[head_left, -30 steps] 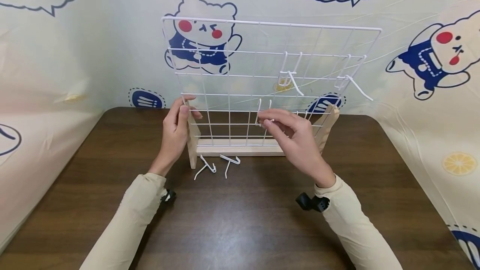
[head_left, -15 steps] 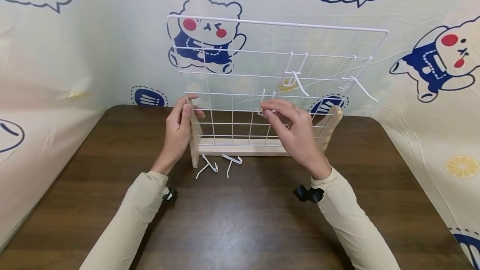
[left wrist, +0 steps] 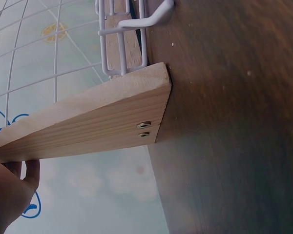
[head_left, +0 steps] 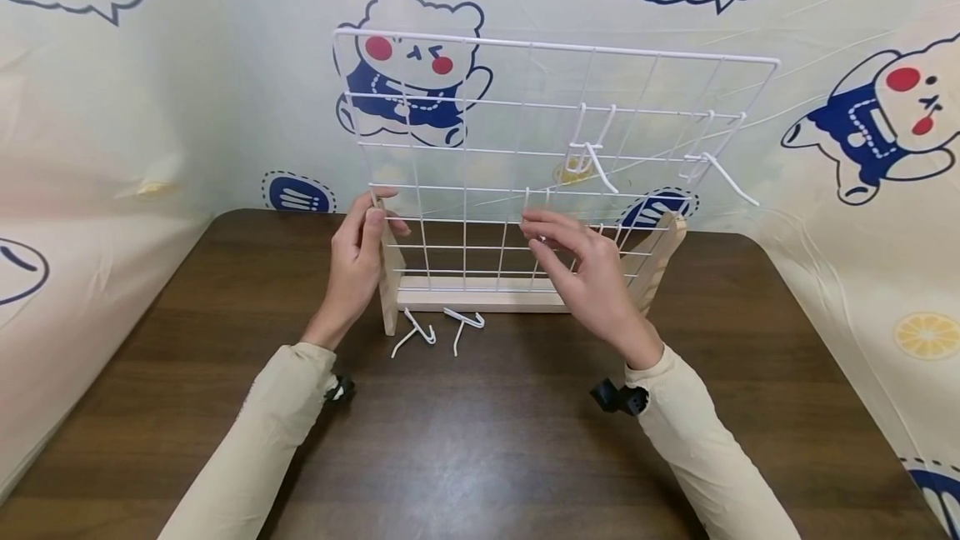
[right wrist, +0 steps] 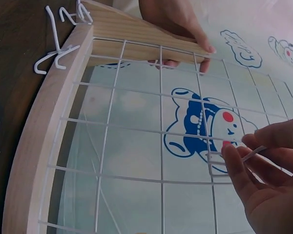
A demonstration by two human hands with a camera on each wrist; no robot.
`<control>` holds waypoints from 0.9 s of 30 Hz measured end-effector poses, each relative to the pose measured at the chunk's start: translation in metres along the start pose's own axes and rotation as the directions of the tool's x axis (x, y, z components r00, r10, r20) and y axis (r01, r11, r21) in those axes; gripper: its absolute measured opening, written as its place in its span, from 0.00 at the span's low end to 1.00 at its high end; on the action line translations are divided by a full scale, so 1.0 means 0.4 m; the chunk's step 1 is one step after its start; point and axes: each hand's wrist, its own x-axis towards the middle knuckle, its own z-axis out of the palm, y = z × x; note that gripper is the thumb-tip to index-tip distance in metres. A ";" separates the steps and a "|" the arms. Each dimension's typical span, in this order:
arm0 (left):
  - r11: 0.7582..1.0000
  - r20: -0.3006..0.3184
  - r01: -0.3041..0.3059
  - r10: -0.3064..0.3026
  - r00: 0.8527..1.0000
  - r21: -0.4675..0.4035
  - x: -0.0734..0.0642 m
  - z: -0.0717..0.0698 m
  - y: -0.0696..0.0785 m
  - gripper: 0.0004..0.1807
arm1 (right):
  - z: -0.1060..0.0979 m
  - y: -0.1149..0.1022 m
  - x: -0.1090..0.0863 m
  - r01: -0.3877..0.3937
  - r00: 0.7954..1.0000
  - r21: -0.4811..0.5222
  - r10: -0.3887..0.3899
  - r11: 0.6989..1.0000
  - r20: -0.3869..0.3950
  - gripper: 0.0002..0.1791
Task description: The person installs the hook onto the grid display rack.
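Observation:
A white wire grid rack (head_left: 465, 227) with wooden legs stands on the table. My left hand (head_left: 358, 240) grips the rack's left wooden leg (head_left: 387, 286), thumb in front and fingers behind. My right hand (head_left: 585, 273) is at the middle of the grid, thumb and fingertips apart around the prong of a white wire hook (right wrist: 255, 152). The hook's upper ends (head_left: 527, 197) show above the fingers against the grid; its lower part is mostly hidden. Two more hooks, a middle one (head_left: 592, 148) and a right one (head_left: 727, 180), hang higher up.
Two loose hooks, a left one (head_left: 416, 333) and a right one (head_left: 465, 321), lie on the brown table (head_left: 465, 440) before the rack's wooden base bar (head_left: 480, 298). A printed cloth (head_left: 225, 107) hangs behind. White wire ends show behind my right hand.
My right hand raised the hook, then it came down slightly against the grid. The right thumb and fingers have spread apart. My left hand keeps its grip on the leg.

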 end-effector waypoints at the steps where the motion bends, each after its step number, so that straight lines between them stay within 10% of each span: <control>1: 1.000 0.001 0.001 -0.001 1.000 0.001 0.000 0.001 0.000 0.17 | -0.001 0.001 -0.002 0.002 1.000 0.004 -0.002 1.000 0.005 0.11; 27: 1.000 0.000 0.002 -0.002 1.000 0.014 -0.001 0.001 -0.005 0.18 | 0.038 -0.053 -0.025 0.179 0.982 0.039 -0.181 0.983 0.055 0.14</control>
